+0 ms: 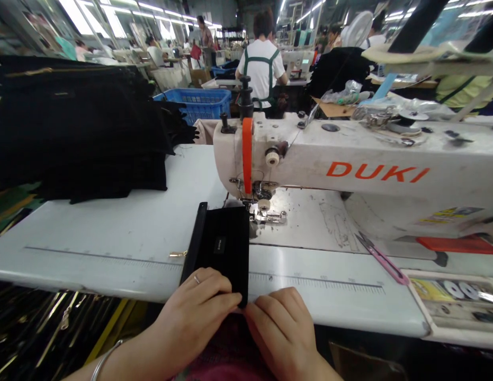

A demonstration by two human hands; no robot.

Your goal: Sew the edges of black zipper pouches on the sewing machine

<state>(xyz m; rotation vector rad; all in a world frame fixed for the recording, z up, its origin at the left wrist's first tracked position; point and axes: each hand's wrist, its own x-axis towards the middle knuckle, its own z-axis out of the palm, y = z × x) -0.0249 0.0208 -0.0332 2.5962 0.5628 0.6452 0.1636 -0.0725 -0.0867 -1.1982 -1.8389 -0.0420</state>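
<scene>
A small black fabric pouch (220, 243) with a tiny label lies on the white sewing table (111, 233), its far end at the presser foot (266, 214) of the white DUKI sewing machine (349, 164). A gold zipper pull (178, 254) sticks out on its left side. My left hand (198, 304), with a ring, presses on the pouch's near end at the table edge. My right hand (281, 323) has curled fingers and touches the pouch's near right corner. Both hands grip the same near edge.
A tall stack of black fabric pieces (79, 127) fills the table's far left. Pink snips (383, 259) lie right of the needle area, beside a tray of bobbins (456, 296). A blue basket (202, 103) and a person in a green apron (262, 63) are behind the machine.
</scene>
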